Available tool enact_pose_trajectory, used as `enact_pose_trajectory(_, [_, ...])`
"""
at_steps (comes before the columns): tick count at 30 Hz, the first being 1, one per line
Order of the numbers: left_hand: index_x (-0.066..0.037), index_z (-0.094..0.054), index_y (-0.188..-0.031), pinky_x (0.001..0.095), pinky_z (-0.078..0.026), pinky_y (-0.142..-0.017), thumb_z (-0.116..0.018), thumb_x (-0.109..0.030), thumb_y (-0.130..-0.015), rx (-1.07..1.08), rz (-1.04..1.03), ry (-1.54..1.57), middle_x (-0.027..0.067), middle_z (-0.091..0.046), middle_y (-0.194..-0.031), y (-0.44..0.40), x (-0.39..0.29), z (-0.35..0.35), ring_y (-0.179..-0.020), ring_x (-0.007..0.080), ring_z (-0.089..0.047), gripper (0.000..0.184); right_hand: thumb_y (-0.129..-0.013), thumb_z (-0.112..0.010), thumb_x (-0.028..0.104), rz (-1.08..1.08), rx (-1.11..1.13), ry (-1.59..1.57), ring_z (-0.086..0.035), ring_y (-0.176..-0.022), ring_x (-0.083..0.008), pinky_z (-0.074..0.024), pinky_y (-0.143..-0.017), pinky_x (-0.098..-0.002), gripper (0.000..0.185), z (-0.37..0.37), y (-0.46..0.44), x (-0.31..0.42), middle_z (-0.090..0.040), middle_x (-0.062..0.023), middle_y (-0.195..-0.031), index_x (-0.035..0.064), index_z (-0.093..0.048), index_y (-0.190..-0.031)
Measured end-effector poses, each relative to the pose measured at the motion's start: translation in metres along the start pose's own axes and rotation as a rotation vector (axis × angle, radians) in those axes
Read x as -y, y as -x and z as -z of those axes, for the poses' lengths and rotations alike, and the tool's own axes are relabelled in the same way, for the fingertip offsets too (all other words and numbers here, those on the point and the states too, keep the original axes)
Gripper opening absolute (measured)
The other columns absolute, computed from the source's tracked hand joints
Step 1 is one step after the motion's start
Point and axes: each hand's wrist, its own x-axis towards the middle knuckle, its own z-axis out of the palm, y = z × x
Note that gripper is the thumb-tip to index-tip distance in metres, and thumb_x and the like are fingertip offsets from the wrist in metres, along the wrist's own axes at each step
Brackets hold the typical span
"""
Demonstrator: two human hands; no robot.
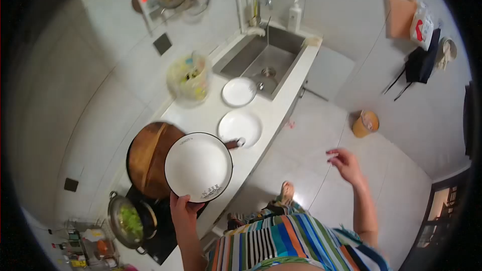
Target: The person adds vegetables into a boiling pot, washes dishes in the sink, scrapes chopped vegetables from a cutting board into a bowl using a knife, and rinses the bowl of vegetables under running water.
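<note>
The left hand [185,212] grips the near edge of a dark-rimmed white plate [199,163]; the right hand [346,165], loosely open and empty, is well apart, to the right. The round wooden lid [142,146] is left of the plate, nearer the left hand, its bar handle [153,158] running roughly away from the person. Farther off, a shallow white dish [240,126] lies toward the sink [278,55].

Left grip [184,211] partly hidden under white plate [198,164]; lettering [213,190] too small to read; wooden lid [144,159] partly covered.
</note>
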Motion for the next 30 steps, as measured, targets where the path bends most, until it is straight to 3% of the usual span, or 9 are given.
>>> enact_pose_trajectory(2, [-0.002, -0.038, -0.107, 0.0295, -0.054, -0.048, -0.045, -0.002, -0.065, 0.059, 0.011, -0.018, 0.0116, -0.052, -0.09, -0.019, 0.021, -0.057, -0.071, 0.0224, -0.059, 0.042, -0.075, -0.054, 0.003, -0.14, -0.003, -0.16, -0.052, -0.068, -0.0094, -0.0417, -0.06, -0.0223, 0.017, 0.031, -0.02, -0.024, -0.057, -0.004, -0.076, 0.0037, -0.055, -0.092])
enact_pose_trajectory(9, [0.0, -0.034, -0.104, 0.033, -0.054, -0.055, -0.046, -0.003, -0.067, 0.138, 0.116, -0.059, 0.0156, -0.049, -0.093, -0.089, 0.092, -0.203, -0.067, 0.0287, -0.058, 0.039, -0.075, -0.054, 0.007, -0.11, 0.155, -0.024, -0.055, -0.074, -0.0152, -0.0437, -0.064, -0.0259, 0.016, 0.106, -0.114, -0.052, -0.057, -0.0081, -0.086, 0.0049, -0.057, -0.091])
enact_pose_trajectory(15, [0.002, -0.03, -0.105, 0.0355, -0.054, -0.057, -0.044, -0.001, -0.068, 0.168, 0.153, -0.028, 0.0181, -0.048, -0.092, -0.153, 0.128, -0.285, -0.066, 0.0316, -0.058, 0.04, -0.073, -0.057, 0.015, 0.138, 0.257, 0.24, -0.055, -0.079, -0.022, -0.0443, -0.069, -0.0292, 0.02, 0.119, -0.278, -0.063, -0.054, -0.0115, -0.093, 0.007, -0.057, -0.091])
enact_pose_trajectory(17, [0.001, -0.034, -0.106, 0.0352, -0.054, -0.057, -0.045, -0.004, -0.07, 0.11, 0.165, -0.037, 0.0171, -0.048, -0.095, -0.173, 0.14, -0.305, -0.075, 0.0324, -0.057, 0.039, -0.072, -0.058, 0.016, 0.212, 0.335, 0.224, -0.055, -0.081, -0.0233, -0.0437, -0.071, -0.0299, 0.021, 0.107, -0.329, -0.058, -0.053, -0.0119, -0.093, 0.0074, -0.057, -0.091])
enact_pose_trajectory(21, [0.002, -0.029, -0.108, 0.0375, -0.054, -0.06, -0.045, -0.004, -0.07, 0.146, 0.119, -0.042, 0.0186, -0.047, -0.097, -0.228, 0.161, -0.341, -0.076, 0.0334, -0.057, 0.042, -0.073, -0.058, 0.015, 0.197, 0.539, 0.268, -0.053, -0.086, -0.0211, -0.0422, -0.076, -0.0304, 0.023, 0.104, -0.425, -0.054, -0.052, -0.0103, -0.098, 0.0085, -0.056, -0.095])
enact_pose_trajectory(23, [0.004, -0.03, -0.106, 0.0354, -0.054, -0.058, -0.046, -0.004, -0.07, 0.13, 0.152, -0.038, 0.0184, -0.046, -0.098, -0.248, 0.162, -0.362, -0.075, 0.0313, -0.057, 0.04, -0.073, -0.057, 0.021, 0.379, 0.575, 0.575, -0.052, -0.088, -0.0252, -0.0398, -0.08, -0.0335, 0.027, 0.117, -0.487, -0.052, -0.052, -0.0124, -0.099, 0.0089, -0.056, -0.097])
enact_pose_trajectory(25, [0.005, -0.031, -0.103, 0.0332, -0.054, -0.056, -0.047, -0.003, -0.07, 0.108, 0.176, -0.044, 0.0183, -0.045, -0.098, -0.272, 0.161, -0.383, -0.074, 0.0292, -0.057, 0.038, -0.068, -0.058, 0.029, 0.349, 0.538, 0.625, -0.051, -0.086, -0.0314, -0.0397, -0.078, -0.0363, 0.033, 0.126, -0.55, -0.044, -0.054, -0.0163, -0.094, 0.0093, -0.057, -0.094])
enact_pose_trajectory(27, [0.006, -0.03, -0.105, 0.0313, -0.054, -0.054, -0.048, -0.005, -0.07, 0.135, 0.175, -0.064, 0.0174, -0.044, -0.099, -0.297, 0.168, -0.403, -0.075, 0.0274, -0.057, 0.04, -0.066, -0.058, 0.031, 0.366, 0.507, 0.732, -0.05, -0.088, -0.0314, -0.04, -0.078, -0.0366, 0.035, 0.126, -0.617, -0.041, -0.054, -0.0173, -0.091, 0.0076, -0.057, -0.092])
enact_pose_trajectory(30, [0.006, -0.028, -0.108, 0.0316, -0.054, -0.056, -0.048, -0.005, -0.07, 0.101, 0.193, -0.058, 0.018, -0.044, -0.099, -0.332, 0.18, -0.434, -0.073, 0.027, -0.057, 0.044, -0.068, -0.057, 0.029, 0.376, 0.419, 0.87, -0.048, -0.093, -0.033, -0.0389, -0.08, -0.0378, 0.039, 0.112, -0.713, -0.027, -0.049, -0.0191, -0.101, 0.005, -0.053, -0.098])
